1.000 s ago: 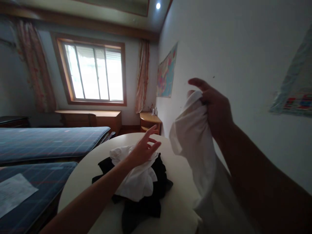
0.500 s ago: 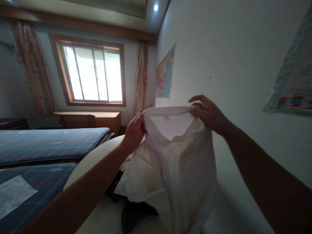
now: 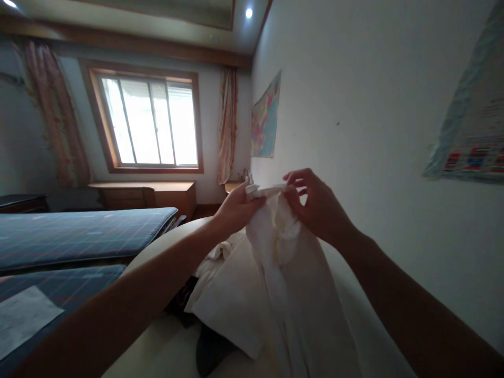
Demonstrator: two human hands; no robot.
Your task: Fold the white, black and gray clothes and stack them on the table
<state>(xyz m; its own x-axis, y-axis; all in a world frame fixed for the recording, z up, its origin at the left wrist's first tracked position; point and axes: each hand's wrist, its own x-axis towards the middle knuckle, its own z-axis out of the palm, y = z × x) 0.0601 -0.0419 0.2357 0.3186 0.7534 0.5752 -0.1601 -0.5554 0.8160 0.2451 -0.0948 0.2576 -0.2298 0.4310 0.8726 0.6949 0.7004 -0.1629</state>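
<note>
A white shirt (image 3: 291, 283) hangs from both hands, its collar edge bunched between them and its body draping down onto the pale round surface below. My left hand (image 3: 238, 207) is closed on the left end of the gathered collar, thumb on top. At the right end, my right hand (image 3: 309, 202) pinches the same edge between thumb and fingers, with the other fingers slightly raised. The two hands are close together. More folded white cloth (image 3: 220, 254) lies just behind the left forearm, and a dark cloth item (image 3: 214, 349) shows beneath the shirt.
The pale round surface (image 3: 157, 346) spreads under the clothes. To the left are two plaid-covered mattresses (image 3: 86, 236), the nearer with a sheet of paper (image 3: 27, 317). A white wall (image 3: 374, 131) rises close on the right. A wooden desk (image 3: 169, 194) stands below the window.
Both hands have moved closer together, and the collar opening, held wide before, is now bunched between them. The right hand has moved left and slightly down.
</note>
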